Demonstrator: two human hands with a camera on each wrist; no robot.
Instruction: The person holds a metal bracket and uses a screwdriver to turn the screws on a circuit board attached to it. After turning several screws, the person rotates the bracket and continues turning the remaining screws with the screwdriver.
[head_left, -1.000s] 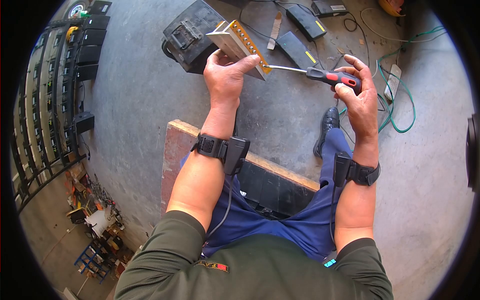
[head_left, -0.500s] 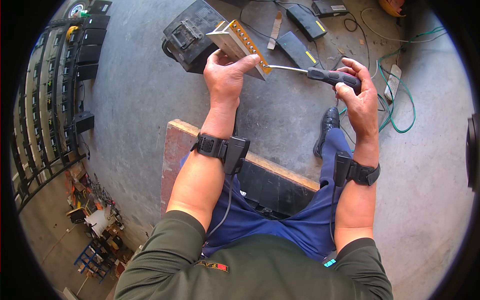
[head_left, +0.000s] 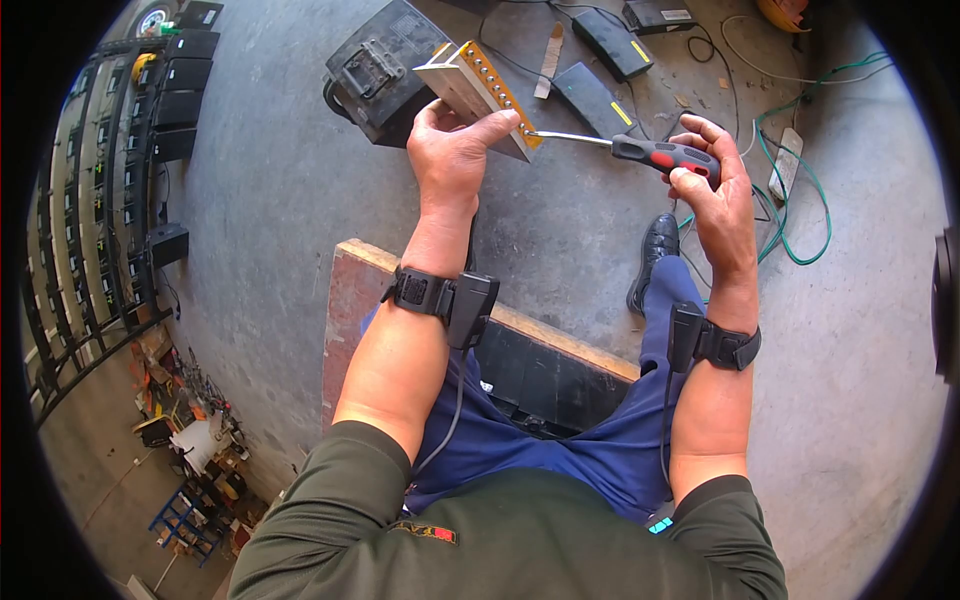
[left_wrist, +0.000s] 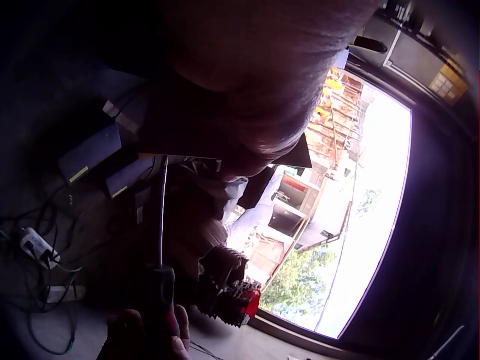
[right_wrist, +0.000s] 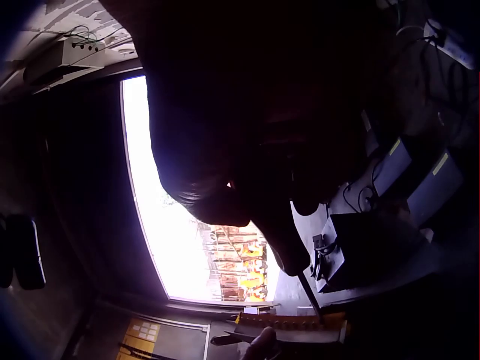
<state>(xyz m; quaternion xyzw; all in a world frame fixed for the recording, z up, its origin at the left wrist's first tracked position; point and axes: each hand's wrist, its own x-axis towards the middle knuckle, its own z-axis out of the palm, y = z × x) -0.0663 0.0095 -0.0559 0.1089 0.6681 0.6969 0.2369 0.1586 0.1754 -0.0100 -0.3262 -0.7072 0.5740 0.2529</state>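
Two grips apply: left hand (head_left: 447, 160) pinches the plate (head_left: 478, 88), likely stiff and best held by its flat faces; right hand (head_left: 722, 200) grips the screwdriver (head_left: 632, 150).

Dark green shirt (head_left: 550, 540), blue trousers (head_left: 545, 462)

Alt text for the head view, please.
A person's right hand holds a screwdriver, its tip at the yellow strip on a metal piece gripped by the left hand. Black boxes and cables lie on the floor beyond.

Two hands (head_left: 450, 155) (head_left: 722, 200), one screwdriver (head_left: 642, 151), two wristbands (head_left: 418, 291) (head_left: 728, 346)
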